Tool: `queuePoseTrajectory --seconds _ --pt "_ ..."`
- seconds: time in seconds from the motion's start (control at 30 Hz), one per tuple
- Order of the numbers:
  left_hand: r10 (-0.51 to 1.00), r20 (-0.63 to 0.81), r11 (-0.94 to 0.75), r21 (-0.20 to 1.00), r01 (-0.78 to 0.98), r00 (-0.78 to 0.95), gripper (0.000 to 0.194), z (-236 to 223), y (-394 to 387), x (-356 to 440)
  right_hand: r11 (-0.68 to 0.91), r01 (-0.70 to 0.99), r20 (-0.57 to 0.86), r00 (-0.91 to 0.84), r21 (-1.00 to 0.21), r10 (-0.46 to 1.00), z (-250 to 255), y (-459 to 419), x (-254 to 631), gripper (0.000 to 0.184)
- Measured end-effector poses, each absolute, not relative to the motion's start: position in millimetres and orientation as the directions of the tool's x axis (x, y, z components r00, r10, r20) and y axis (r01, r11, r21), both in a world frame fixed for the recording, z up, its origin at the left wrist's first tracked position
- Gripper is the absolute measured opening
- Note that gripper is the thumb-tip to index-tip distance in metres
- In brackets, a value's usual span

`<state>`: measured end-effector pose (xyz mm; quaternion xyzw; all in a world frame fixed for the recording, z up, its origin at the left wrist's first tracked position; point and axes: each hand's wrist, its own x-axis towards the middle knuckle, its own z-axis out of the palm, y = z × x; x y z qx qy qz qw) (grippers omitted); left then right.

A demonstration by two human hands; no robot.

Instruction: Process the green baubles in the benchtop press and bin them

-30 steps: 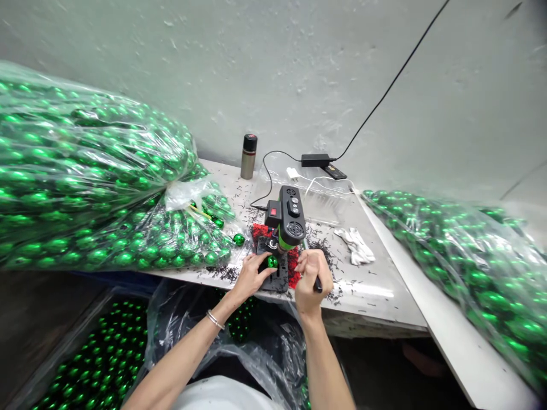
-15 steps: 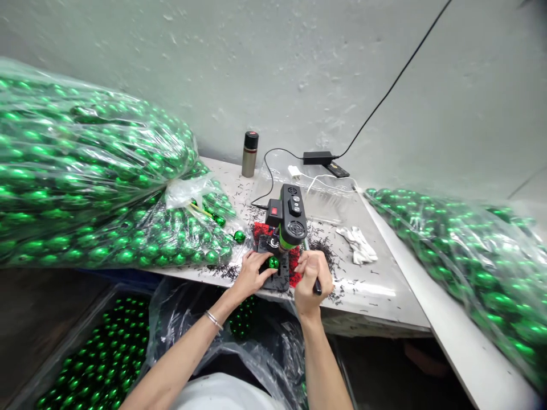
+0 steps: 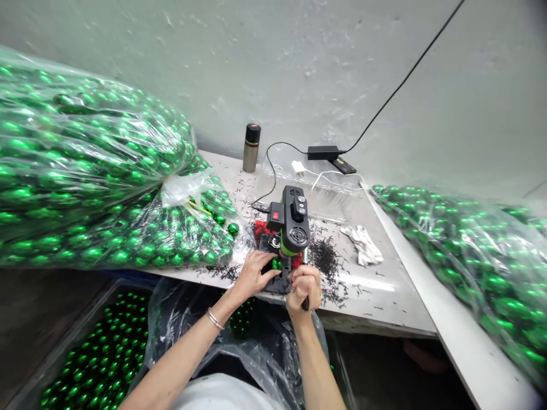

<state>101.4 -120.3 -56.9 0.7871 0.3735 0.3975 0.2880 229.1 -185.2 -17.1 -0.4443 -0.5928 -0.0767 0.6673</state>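
A small black and green bench drill press (image 3: pixel 296 212) stands near the table's front edge. My left hand (image 3: pixel 252 274) pinches a shiny green ball (image 3: pixel 277 264) between thumb and fingers, under the head of the press and over its black base (image 3: pixel 273 285). My right hand (image 3: pixel 304 289) is wrapped around the press's lever handle (image 3: pixel 305 304), whose dark end sticks out below the fist. Whether the tool tip touches the ball is hidden by the press head. Red material (image 3: pixel 261 229) shows beside the base.
Clear bags of green balls lie left (image 3: pixel 85 171) and right (image 3: pixel 465 250). Black shavings (image 3: pixel 323 259) litter the table (image 3: pixel 376 290). A flask (image 3: pixel 251 149), power adapter (image 3: pixel 323 152) and white glove (image 3: pixel 363 245) sit around the press. Below stands a bin of green balls (image 3: pixel 98 347).
My right hand has moved down and slightly left with the lever handle. My left hand stays at the press with the green ball. The view has shifted a little.
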Motion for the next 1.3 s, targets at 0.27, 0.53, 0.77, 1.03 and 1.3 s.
queuePoseTrajectory --seconds 0.27,0.53,0.77,1.03,1.3 --pt "0.807 0.431 -0.573 0.739 0.356 0.404 0.033 -57 -121 102 0.591 0.639 0.869 0.322 -0.493 0.377 -23 -182 226 0.034" --pt "0.807 0.435 -0.577 0.726 0.375 0.400 0.031 -57 -121 102 0.592 0.641 0.869 0.296 -0.489 0.396 -22 -182 226 0.032" --pt "0.808 0.415 -0.571 0.726 0.383 0.418 0.032 -53 -120 103 0.598 0.759 0.918 -0.001 -0.258 0.397 -21 -183 242 0.025" --pt "0.811 0.422 -0.574 0.705 0.417 0.405 0.037 -61 -135 91 0.503 0.520 0.705 0.328 -0.690 0.628 63 -193 231 0.031" --pt "0.811 0.471 -0.559 0.447 0.698 0.348 0.034 -17 -91 39 0.536 0.540 0.749 0.324 -0.648 0.578 60 -193 227 0.032"
